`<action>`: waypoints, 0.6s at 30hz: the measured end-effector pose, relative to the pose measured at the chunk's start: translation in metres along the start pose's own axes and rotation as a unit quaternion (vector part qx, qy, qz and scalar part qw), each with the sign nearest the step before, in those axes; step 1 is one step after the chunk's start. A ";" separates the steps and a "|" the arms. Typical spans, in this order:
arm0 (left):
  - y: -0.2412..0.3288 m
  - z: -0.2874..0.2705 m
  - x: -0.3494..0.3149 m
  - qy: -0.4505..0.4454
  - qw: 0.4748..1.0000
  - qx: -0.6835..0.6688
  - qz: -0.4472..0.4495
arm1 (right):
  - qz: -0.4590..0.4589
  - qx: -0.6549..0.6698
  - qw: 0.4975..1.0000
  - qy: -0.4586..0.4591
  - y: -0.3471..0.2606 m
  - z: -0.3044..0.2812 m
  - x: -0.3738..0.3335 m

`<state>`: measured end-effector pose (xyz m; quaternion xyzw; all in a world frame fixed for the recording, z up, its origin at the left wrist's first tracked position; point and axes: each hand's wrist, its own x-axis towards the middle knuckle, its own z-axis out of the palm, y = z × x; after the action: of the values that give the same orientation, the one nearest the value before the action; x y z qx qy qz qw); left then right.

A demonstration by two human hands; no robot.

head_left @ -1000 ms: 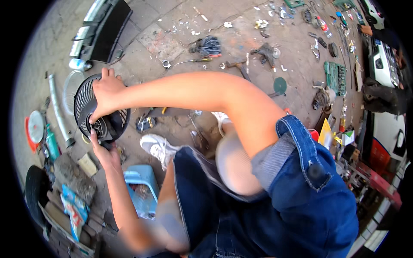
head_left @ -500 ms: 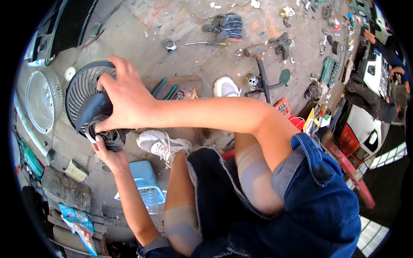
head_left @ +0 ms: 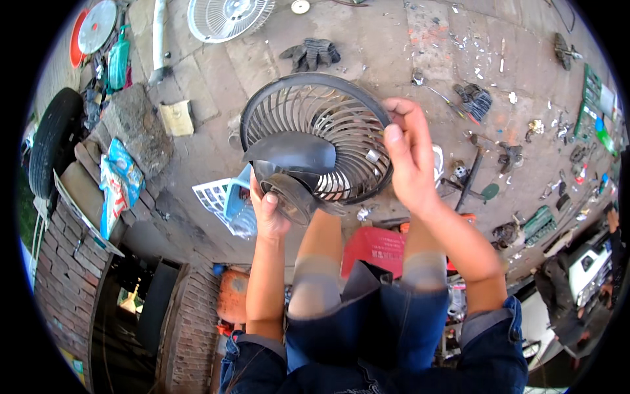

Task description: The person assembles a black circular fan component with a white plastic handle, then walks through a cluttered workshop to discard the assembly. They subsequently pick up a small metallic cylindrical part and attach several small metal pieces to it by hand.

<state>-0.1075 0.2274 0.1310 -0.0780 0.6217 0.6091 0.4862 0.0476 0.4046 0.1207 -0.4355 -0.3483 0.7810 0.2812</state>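
Observation:
A black fan with a slatted round guard [head_left: 282, 80] is held up over my knees, its open side tilted toward me. Inside it sits a dark curved blade [head_left: 295, 150], and a dark round housing [head_left: 289, 197] hangs at the near side. My left hand [head_left: 270, 215] grips that housing from the left, thumb on its side, the other fingers mostly hidden behind it. At the guard's right rim is my right hand [head_left: 412, 154], its thumb and bent fingers closed on the edge.
A white fan guard [head_left: 231, 16] lies at the far side with dark gloves [head_left: 312, 55] nearer. A blue plastic basket [head_left: 239, 203] stands left of my knees. On the right are a hammer [head_left: 469, 176], a striped glove [head_left: 474, 102] and scattered parts. A stone block [head_left: 134, 128] sits left.
My view has turned left, and the fan now appears in front of me instead of at the left. My right hand has shifted from the blade and housing to the guard's right rim.

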 end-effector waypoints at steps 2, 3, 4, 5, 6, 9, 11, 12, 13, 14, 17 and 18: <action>0.023 0.000 -0.018 -0.017 0.998 0.051 0.025 | -0.001 -0.127 0.992 0.006 -0.022 0.021 -0.020; 0.038 0.010 -0.029 -0.007 0.998 0.050 0.028 | 0.019 -0.141 0.990 0.009 -0.036 0.032 -0.028; 0.050 0.013 -0.042 0.006 0.999 0.032 0.027 | 0.036 -0.153 0.988 0.011 -0.050 0.043 -0.038; 0.060 0.014 -0.057 0.017 0.999 0.013 0.027 | 0.021 -0.170 0.985 0.005 -0.061 0.051 -0.048; 0.071 0.013 -0.074 0.028 0.999 -0.005 0.027 | 0.001 -0.193 0.981 0.001 -0.076 0.063 -0.060; 0.107 0.017 -0.129 0.026 0.998 -0.054 0.016 | 0.034 -0.199 0.979 -0.032 -0.127 0.085 -0.100; 0.131 0.026 -0.165 0.014 0.998 -0.060 0.012 | 0.032 -0.204 0.977 -0.051 -0.164 0.098 -0.126; 0.148 0.034 -0.186 0.011 0.998 -0.062 0.006 | 0.039 -0.204 0.976 -0.063 -0.183 0.103 -0.141; 0.160 0.040 -0.204 -0.002 0.997 -0.071 0.006 | 0.043 -0.209 0.974 -0.072 -0.207 0.109 -0.156; 0.174 0.049 -0.221 -0.008 0.996 -0.083 0.003 | 0.048 -0.213 0.973 -0.078 -0.230 0.114 -0.171; 0.215 0.070 -0.270 -0.049 0.992 -0.119 -0.013 | 0.030 -0.249 0.961 -0.114 -0.300 0.123 -0.212; 0.227 0.075 -0.285 -0.061 0.989 -0.137 -0.020 | 0.029 -0.252 0.959 -0.124 -0.325 0.127 -0.227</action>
<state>-0.0789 0.2045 0.5016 -0.1186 0.5003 0.6823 0.5197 0.0858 0.3930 0.5353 -0.4019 -0.5530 0.7237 0.0947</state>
